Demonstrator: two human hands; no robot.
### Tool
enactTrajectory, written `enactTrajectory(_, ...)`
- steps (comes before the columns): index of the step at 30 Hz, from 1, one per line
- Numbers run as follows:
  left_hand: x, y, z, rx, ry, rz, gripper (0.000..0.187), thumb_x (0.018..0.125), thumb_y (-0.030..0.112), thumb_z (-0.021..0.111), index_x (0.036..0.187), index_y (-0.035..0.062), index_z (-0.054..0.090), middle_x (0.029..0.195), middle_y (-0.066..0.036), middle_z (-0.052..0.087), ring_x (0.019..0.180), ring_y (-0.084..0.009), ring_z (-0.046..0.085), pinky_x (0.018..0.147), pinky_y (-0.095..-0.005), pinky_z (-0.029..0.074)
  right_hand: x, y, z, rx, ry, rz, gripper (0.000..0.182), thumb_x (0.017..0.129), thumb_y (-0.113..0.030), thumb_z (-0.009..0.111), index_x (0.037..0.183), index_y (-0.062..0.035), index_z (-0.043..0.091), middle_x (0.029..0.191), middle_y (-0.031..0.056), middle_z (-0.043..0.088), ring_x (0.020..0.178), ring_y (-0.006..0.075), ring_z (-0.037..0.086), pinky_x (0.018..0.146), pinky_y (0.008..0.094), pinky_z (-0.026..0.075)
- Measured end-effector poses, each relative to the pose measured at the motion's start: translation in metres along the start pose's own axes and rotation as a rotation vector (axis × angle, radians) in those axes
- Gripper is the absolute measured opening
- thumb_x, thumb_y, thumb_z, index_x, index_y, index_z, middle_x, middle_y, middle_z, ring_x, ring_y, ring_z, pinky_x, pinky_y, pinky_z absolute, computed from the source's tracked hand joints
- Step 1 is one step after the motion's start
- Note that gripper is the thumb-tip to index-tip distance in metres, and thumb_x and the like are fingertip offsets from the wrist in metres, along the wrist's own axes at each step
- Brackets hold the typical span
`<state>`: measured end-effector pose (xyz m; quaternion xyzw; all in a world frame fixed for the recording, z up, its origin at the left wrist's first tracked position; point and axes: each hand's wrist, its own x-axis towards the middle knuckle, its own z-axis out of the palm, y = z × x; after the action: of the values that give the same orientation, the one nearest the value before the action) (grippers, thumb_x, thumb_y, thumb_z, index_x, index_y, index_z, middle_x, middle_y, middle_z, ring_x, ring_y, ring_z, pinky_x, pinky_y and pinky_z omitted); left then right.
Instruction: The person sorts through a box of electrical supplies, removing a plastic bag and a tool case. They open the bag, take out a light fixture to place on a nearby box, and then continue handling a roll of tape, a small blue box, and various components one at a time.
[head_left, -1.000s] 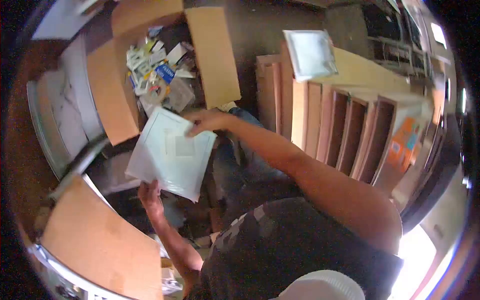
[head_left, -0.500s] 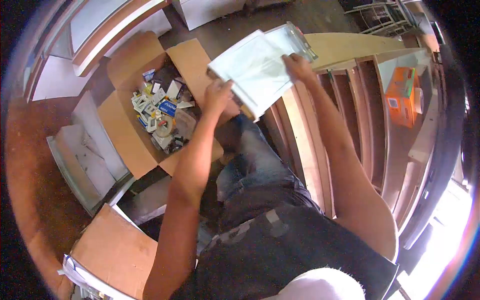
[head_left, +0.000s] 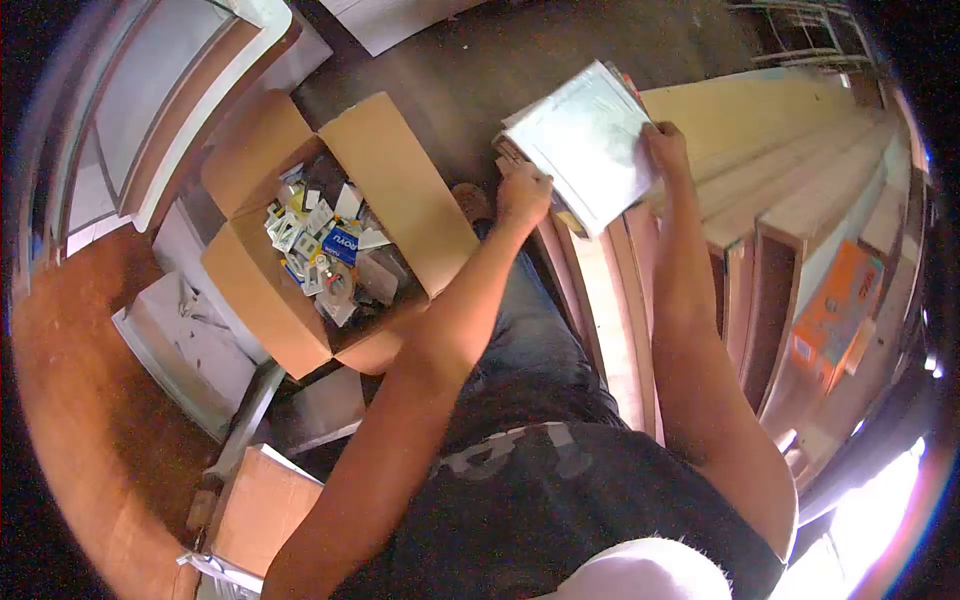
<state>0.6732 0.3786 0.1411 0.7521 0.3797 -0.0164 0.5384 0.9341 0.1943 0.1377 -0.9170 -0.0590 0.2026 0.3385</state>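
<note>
A stack of flat sheets or thin panels [head_left: 585,150], pale and glossy on top, is held up between both hands over the wooden boards. My left hand [head_left: 524,195] grips its lower left edge, with the fingers closed. On the right edge, my right hand [head_left: 664,150] is closed round the stack near its corner. Brown layers show under the top sheet at the left. Left of my left hand, an open cardboard box [head_left: 395,185] holds many small packets and parts, among them a blue packet [head_left: 341,243] marked ROYU.
Long wooden boards [head_left: 735,200] extend along the right, with an orange box [head_left: 838,312] on them. White panels [head_left: 180,320] and a closed carton [head_left: 262,510] are at the left. A metal rack [head_left: 810,35] stands at the top right.
The view has shifted. The stack now lies more squarely together, with the top sheet covering what had stuck out at the right. Both hands still hold it, farther from the cardboard box.
</note>
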Motion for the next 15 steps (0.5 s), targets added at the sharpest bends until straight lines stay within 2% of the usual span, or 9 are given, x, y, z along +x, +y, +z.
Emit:
enactTrajectory(1, 0.005, -0.001, 0.005, 0.005, -0.061, -0.036, 0.028, 0.084, 0.034, 0.068, 0.092, 0.0068, 0.07, 0.095, -0.018, 0.07, 0.091, -0.0362, 0.068, 0.082, -0.0433, 0.053, 0.01, 0.015, 0.006, -0.004, -0.013, 0.006, 0.037, 0.087, -0.03, 0.066, 0.1, 0.0041, 0.068, 0.078, 0.008, 0.067, 0.065, 0.0157, 0.06, 0.059, 0.0324, 0.047)
enactTrajectory(3, 0.014, -0.012, 0.018, -0.019, -0.185, -0.153, 0.031, 0.086, 0.034, 0.068, 0.101, 0.0073, 0.069, 0.101, -0.017, 0.071, 0.097, -0.0329, 0.068, 0.084, -0.0408, 0.053, 0.02, 0.038, 0.013, -0.164, 0.139, 0.03, 0.048, 0.082, -0.033, 0.067, 0.106, 0.0086, 0.066, 0.088, 0.0233, 0.071, 0.081, 0.0328, 0.069, 0.073, 0.0396, 0.054)
enactTrajectory(4, 0.01, -0.019, 0.019, -0.043, -0.196, -0.2, 0.031, 0.086, 0.034, 0.068, 0.101, 0.0073, 0.069, 0.101, -0.017, 0.071, 0.097, -0.0329, 0.068, 0.084, -0.0408, 0.053, 0.014, 0.031, 0.014, -0.201, 0.102, 0.044, 0.048, 0.082, -0.033, 0.067, 0.106, 0.0086, 0.066, 0.088, 0.0233, 0.071, 0.081, 0.0328, 0.069, 0.073, 0.0396, 0.054)
enactTrajectory(6, 0.008, -0.026, 0.012, -0.175, -0.241, -0.023, 0.035, 0.087, 0.033, 0.069, 0.11, 0.0064, 0.067, 0.105, -0.015, 0.072, 0.1, -0.0292, 0.069, 0.085, -0.0393, 0.053, 0.002, 0.006, 0.006, -0.297, 0.121, 0.056, 0.054, 0.08, -0.034, 0.068, 0.111, 0.0094, 0.065, 0.095, 0.0265, 0.071, 0.089, 0.0394, 0.069, 0.08, 0.0417, 0.054)
enactTrajectory(8, 0.006, -0.048, -0.003, -0.222, -0.235, -0.049, 0.036, 0.087, 0.031, 0.071, 0.112, 0.0052, 0.066, 0.105, -0.015, 0.072, 0.101, -0.029, 0.069, 0.085, -0.0393, 0.053, -0.005, -0.003, 0.0, -0.29, 0.066, 0.058, 0.057, 0.082, -0.036, 0.07, 0.119, 0.0068, 0.063, 0.11, 0.0272, 0.067, 0.103, 0.0393, 0.066, 0.088, 0.0417, 0.052)
enactTrajectory(9, 0.003, -0.062, -0.012, -0.258, -0.24, -0.058, 0.036, 0.088, 0.03, 0.072, 0.113, 0.0039, 0.065, 0.105, -0.015, 0.072, 0.101, -0.0287, 0.069, 0.085, -0.0393, 0.053, -0.005, 0.005, -0.003, -0.386, 0.127, -0.009, 0.059, 0.083, -0.039, 0.071, 0.122, 0.005, 0.061, 0.116, 0.0267, 0.065, 0.108, 0.0386, 0.063, 0.091, 0.042, 0.05)
enactTrajectory(12, -0.006, -0.138, -0.045, -0.29, -0.058, -0.152, 0.041, 0.086, 0.033, 0.07, 0.116, 0.0052, 0.066, 0.106, -0.019, 0.071, 0.099, -0.0319, 0.069, 0.087, -0.0393, 0.053, 0.016, 0.013, -0.001, -0.546, 0.289, -0.249, 0.059, 0.088, -0.041, 0.072, 0.128, -0.0003, 0.059, 0.128, 0.0245, 0.057, 0.118, 0.036, 0.056, 0.096, 0.0434, 0.047)
enactTrajectory(14, -0.029, -0.174, -0.094, -0.199, 0.008, -0.293, 0.044, 0.086, 0.034, 0.069, 0.12, 0.0055, 0.064, 0.105, -0.02, 0.07, 0.099, -0.0344, 0.068, 0.088, -0.0412, 0.053, -0.035, -0.076, 0.03, -0.409, 0.353, -0.311, 0.05, 0.091, -0.035, 0.07, 0.125, 0.0007, 0.061, 0.117, 0.0259, 0.066, 0.1, 0.0302, 0.067, 0.08, 0.0363, 0.053)
enactTrajectory(15, -0.041, -0.2, -0.113, -0.203, 0.053, -0.321, 0.044, 0.086, 0.034, 0.069, 0.12, 0.0055, 0.064, 0.105, -0.02, 0.07, 0.099, -0.0344, 0.068, 0.088, -0.0412, 0.053, -0.009, -0.053, 0.049, -0.418, 0.464, -0.683, 0.041, 0.093, -0.032, 0.068, 0.121, -0.0019, 0.064, 0.114, 0.023, 0.068, 0.091, 0.0273, 0.068, 0.076, 0.037, 0.054)
